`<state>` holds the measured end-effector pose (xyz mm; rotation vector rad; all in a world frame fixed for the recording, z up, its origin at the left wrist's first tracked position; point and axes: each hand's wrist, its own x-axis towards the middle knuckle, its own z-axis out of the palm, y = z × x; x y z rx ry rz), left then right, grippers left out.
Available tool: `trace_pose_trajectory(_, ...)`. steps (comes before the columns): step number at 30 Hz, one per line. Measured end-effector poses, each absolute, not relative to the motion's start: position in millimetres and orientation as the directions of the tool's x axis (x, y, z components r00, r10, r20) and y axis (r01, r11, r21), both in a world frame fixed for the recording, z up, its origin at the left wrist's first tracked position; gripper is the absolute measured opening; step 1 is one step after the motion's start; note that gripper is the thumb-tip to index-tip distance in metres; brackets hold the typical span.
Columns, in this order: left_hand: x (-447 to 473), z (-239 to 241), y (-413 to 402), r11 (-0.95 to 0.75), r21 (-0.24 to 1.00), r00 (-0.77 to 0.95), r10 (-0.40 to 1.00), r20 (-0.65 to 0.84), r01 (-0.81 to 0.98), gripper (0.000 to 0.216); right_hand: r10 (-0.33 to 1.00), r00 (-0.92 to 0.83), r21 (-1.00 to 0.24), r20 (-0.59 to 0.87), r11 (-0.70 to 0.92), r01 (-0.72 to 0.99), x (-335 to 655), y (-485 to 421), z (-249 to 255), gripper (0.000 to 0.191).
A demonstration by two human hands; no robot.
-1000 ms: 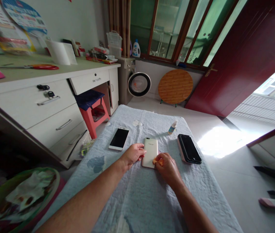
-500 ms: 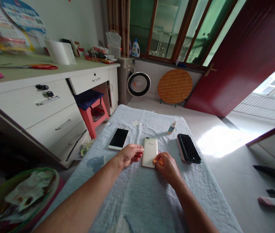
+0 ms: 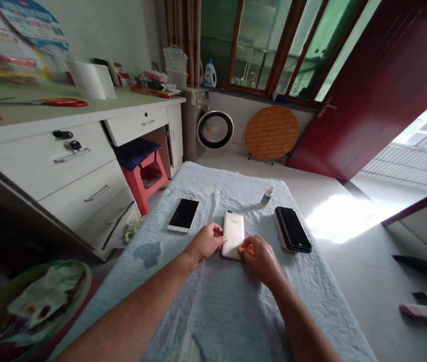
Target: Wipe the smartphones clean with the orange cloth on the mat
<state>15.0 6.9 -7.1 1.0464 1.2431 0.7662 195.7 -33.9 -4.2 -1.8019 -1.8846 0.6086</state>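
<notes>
A pale gold smartphone (image 3: 233, 227) lies back side up on the blue cloth-covered table, its camera at the far end. My left hand (image 3: 206, 243) is closed at its left edge, the thumb over the rim. In my right hand (image 3: 261, 257) a small orange cloth (image 3: 249, 250) is pinched against the phone's lower right corner. To the left a white smartphone (image 3: 184, 215) rests with its dark screen up. A small spray bottle (image 3: 267, 196) stands beyond my right hand, and a black phone (image 3: 292, 230) lies on a pinkish object at the right.
The light blue quilted cover (image 3: 198, 322) drapes the table. On the left are a white desk (image 3: 81, 173), a red stool (image 3: 143, 181) and a bin (image 3: 81, 286) with crumpled waste. A washing machine (image 3: 193, 130) with its door ajar and a round wooden tabletop (image 3: 272, 131) stand behind.
My left hand has moved slightly right onto the phone's edge and the phone looks slightly tilted or turned. My right hand stays at the lower corner with the orange cloth.
</notes>
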Motion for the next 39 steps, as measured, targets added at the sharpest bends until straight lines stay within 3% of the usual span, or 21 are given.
trace_pose_trajectory(33,17.2,-10.9,7.1,0.335,0.925,0.124,0.925,-0.359,0.178,0.012,0.999,-0.038,-0.618,0.024,0.045,0.785,193.8,-35.0,-2.1,0.010)
trace_pose_trajectory(39,10.4,-6.5,5.3,0.316,0.942,0.232,0.914,-0.334,0.111,0.029,0.999,-0.033,-0.621,0.031,0.045,0.782,195.4,-34.4,-1.7,0.012)
